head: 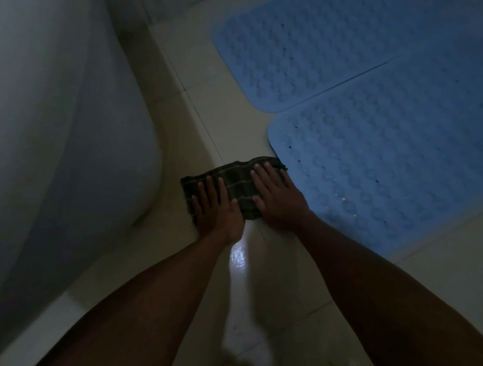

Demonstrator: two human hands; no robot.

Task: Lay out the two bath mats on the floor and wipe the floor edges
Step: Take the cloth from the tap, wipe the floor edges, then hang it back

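Soft, limp dark cloth (pixel 235 187) pinned flat on wet floor (pixel 240 285) under left hand (pixel 217 206) and right hand (pixel 276 197), palms open, beside 2 mats

Two bare forearms, no sleeves, no rings or watch on the hands (pixel 247 199)

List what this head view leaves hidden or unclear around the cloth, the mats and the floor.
- Floor under the dark checked cloth: covered by it and by the left hand and right hand pressed flat on it.
- Far blue bath mat and near blue bath mat: right ends cut off by the frame edge.
- Large white fixture: dim, cropped at left, so its identity is unclear.
- Tiled floor: too dark to judge dirt.
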